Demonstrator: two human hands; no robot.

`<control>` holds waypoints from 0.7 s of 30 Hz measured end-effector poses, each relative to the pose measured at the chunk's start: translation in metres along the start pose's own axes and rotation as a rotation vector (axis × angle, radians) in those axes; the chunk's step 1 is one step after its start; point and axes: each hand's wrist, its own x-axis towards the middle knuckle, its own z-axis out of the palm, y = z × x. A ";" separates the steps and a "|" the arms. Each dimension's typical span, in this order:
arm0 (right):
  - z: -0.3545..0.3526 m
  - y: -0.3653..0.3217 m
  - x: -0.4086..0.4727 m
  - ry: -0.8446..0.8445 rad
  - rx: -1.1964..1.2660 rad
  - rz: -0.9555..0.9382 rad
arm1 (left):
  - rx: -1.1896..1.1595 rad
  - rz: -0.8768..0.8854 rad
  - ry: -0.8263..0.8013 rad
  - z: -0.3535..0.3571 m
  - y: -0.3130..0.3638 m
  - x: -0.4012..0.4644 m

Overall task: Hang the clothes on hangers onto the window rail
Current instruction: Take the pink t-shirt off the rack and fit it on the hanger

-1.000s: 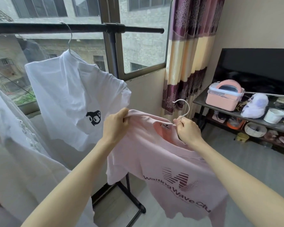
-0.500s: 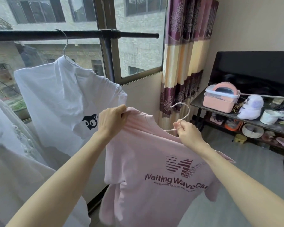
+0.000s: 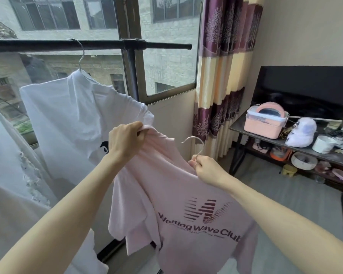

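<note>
The left hand [image 3: 125, 141] is gripping the shoulder of a pink T-shirt [image 3: 178, 204], its fingers curled tight round a bunch of the cloth; the right hand [image 3: 207, 168] is pinching the neck of a metal hanger [image 3: 194, 144] just below its hook, with the fingers closed round the wire; the hook is standing free above that hand and is curving toward the left, well below the black rail [image 3: 99, 44]; the pink T-shirt is hanging between the two hands and draping down in front of the forearms, its dark red lettering facing the camera; it is being held low and to the right of the rail, not touching it; a white T-shirt [image 3: 77, 119] is hanging from the rail on its own wire hanger [image 3: 80, 54], just to the left of the left hand, a small black print showing beside the wrist; another white garment [image 3: 10, 175] is hanging at the far left edge; the rail is running across the window [image 3: 166, 62] and ending near a striped purple and cream curtain [image 3: 224, 72]; to the right a dark shelf unit [image 3: 238, 125] is carrying a pink box [image 3: 263, 125], a white plush toy [image 3: 300, 133] and a white cup [image 3: 324, 144], with a dark screen [image 3: 305, 89] standing behind them
</note>
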 end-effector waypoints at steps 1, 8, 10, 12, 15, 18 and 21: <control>0.000 0.001 0.002 -0.004 -0.015 0.000 | -0.014 0.008 0.005 0.001 0.002 0.000; -0.017 -0.003 0.013 0.322 0.249 0.110 | -0.054 0.008 0.031 0.002 0.001 -0.003; -0.022 0.000 0.012 0.303 0.238 0.071 | -0.036 0.008 0.034 -0.001 -0.002 0.000; -0.015 -0.002 0.006 -0.036 0.112 -0.047 | -0.021 -0.015 0.016 0.000 -0.001 0.005; -0.012 -0.001 0.006 -0.139 0.158 -0.052 | -0.035 -0.048 0.003 0.004 0.002 0.005; -0.030 0.002 0.017 0.356 0.403 0.092 | -0.067 -0.043 0.060 0.004 0.006 0.004; -0.032 0.005 0.019 0.351 0.382 0.128 | -0.047 -0.042 0.066 0.004 0.004 0.007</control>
